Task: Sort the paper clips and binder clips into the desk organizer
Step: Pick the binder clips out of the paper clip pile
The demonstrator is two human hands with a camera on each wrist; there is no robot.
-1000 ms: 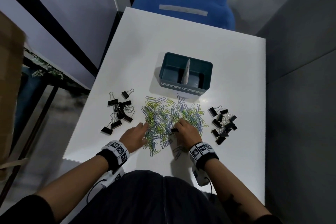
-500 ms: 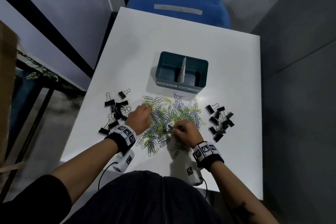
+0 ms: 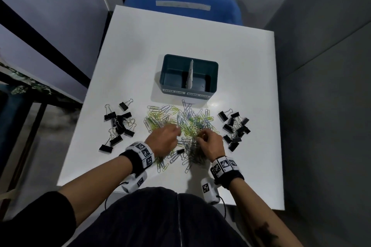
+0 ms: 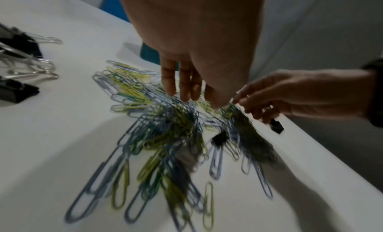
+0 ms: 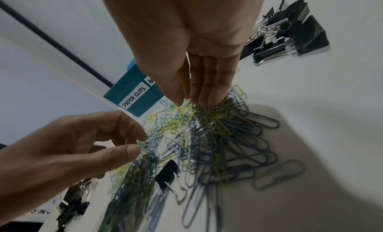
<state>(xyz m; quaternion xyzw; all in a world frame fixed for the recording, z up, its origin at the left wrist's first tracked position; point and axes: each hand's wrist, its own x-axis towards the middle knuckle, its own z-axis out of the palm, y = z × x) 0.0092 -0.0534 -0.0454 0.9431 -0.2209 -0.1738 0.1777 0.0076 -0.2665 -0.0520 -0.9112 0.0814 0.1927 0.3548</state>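
Two hands are lowered onto the paper clips [image 3: 180, 124] heaped near the tabletop's front edge: left hand [image 3: 163, 140] and right hand [image 3: 210, 143] fingers are bunched, pinching clips. Behind them, mid-table, the desk organizer [image 3: 188, 76] is seen; binder clips [image 3: 118, 124] are scattered at both sides.

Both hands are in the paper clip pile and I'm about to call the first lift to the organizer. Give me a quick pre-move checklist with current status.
1. Desk organizer upright, both compartments look empty: ok.
2. Labels readable, paper clips on its left half, binder clips on its right: ok.
3. Right hand pinching a bunch of paper clips: ok.
4. Left hand fingertips on the pile; whether it grips anything: cannot tell.
5. Pile free of binder clips: not ok, stray binder clip lies among them between the hands.
6. Path to the organizer clear: ok.
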